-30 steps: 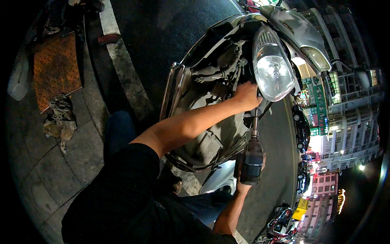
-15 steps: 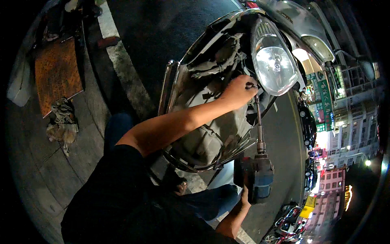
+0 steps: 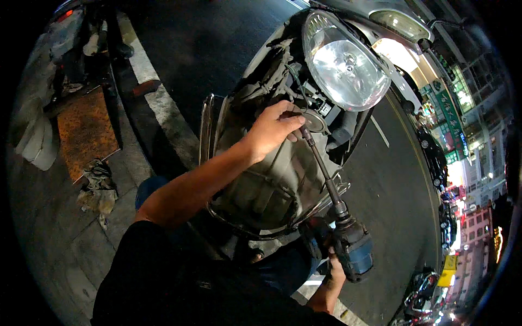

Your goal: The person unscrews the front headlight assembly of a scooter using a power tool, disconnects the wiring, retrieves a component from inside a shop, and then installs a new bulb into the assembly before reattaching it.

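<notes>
My left hand [image 3: 274,129] pinches at the socket end of a long metal extension bar [image 3: 322,165]. What exactly lies between its fingertips is partly hidden. The bar runs into a dark and blue cordless impact wrench [image 3: 352,251], which my right hand [image 3: 333,280] grips by its handle. Both hands work over an opened scooter [image 3: 255,185], whose grey inner body is exposed. Just beyond my left hand are a round metal disc [image 3: 315,122], loose wiring and a large clear headlight [image 3: 348,62].
A rusty metal sheet [image 3: 89,130] and a crumpled rag [image 3: 99,190] lie on the pavement at left. A reddish block [image 3: 145,88] rests by the white road line. Chrome bars [image 3: 207,127] edge the scooter. Another vehicle's headlight [image 3: 399,24] shows at top right.
The view has shifted, and the scooter appears lower and further left. The wrench and bar now tilt more toward the left, with my left hand still at the bar's tip.
</notes>
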Available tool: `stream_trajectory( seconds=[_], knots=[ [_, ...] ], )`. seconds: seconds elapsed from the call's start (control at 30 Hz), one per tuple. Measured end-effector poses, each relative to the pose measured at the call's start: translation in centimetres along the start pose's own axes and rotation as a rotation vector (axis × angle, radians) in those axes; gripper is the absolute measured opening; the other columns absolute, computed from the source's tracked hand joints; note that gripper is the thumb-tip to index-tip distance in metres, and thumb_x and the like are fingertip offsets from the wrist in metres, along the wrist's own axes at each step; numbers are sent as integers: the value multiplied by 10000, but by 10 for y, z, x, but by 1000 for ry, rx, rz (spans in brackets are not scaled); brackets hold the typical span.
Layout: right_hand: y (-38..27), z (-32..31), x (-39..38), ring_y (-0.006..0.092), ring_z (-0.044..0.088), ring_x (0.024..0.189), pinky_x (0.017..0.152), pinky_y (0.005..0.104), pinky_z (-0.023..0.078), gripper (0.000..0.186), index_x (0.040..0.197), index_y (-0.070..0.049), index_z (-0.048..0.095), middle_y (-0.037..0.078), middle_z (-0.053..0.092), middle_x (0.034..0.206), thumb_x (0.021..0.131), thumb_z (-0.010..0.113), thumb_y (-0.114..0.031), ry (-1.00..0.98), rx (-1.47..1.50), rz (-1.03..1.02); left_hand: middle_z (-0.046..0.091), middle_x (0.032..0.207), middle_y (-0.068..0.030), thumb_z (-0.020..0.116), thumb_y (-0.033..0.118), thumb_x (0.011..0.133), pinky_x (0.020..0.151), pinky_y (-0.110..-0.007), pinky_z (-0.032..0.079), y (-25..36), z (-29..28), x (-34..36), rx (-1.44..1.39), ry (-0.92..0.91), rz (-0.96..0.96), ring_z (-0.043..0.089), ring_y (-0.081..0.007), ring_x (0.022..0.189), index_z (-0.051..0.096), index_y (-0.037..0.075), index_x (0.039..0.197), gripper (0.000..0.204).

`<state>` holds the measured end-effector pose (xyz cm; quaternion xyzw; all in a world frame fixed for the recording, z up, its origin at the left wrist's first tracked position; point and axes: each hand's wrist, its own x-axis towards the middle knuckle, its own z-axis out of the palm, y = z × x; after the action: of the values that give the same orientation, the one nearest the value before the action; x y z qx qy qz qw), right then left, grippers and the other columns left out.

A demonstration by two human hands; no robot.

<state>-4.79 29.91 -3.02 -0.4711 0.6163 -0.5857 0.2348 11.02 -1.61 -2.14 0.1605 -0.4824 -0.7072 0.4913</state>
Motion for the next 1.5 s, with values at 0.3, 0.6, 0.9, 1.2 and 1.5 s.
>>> stream_trajectory(
  seconds=[0.3,0.6,0.9,1.2,1.5],
  knots=[
    [52,-79,73,219,587,713,615,317,479,616,1152,35,516,156,593,974,717,760,-326,-133,272,-36,644,897,-22,649,162,872,718,-295,518,10,-2,5,-78,82,44,632,-137,813,603,68,1055,210],
    [158,-159,127,186,511,696,662,318,403,600,1145,29,493,84,538,800,740,690,-368,101,494,-83,636,893,-28,596,110,915,689,-242,495,8,-9,-6,868,146,253,623,-112,778,579,-2,1114,229],
    [334,-215,100,148,565,704,650,270,474,407,1110,-3,562,42,587,849,832,688,-272,292,603,188,609,772,-41,597,59,902,592,-258,478,3,-18,6,1031,189,165,597,-100,691,589,-23,1043,164],
    [552,-120,-11,158,571,818,717,290,475,307,1025,-75,574,39,574,894,881,599,-346,289,1091,456,638,815,-45,576,59,906,590,-253,485,21,14,2,1033,129,-156,598,-120,672,578,21,1003,105],
    [528,-83,-37,216,579,934,810,323,475,372,1140,-56,567,88,604,1032,891,585,-331,284,898,891,638,701,-83,560,11,830,508,-294,469,8,20,6,1367,127,-104,615,-151,548,565,-34,956,134]
  ],
)
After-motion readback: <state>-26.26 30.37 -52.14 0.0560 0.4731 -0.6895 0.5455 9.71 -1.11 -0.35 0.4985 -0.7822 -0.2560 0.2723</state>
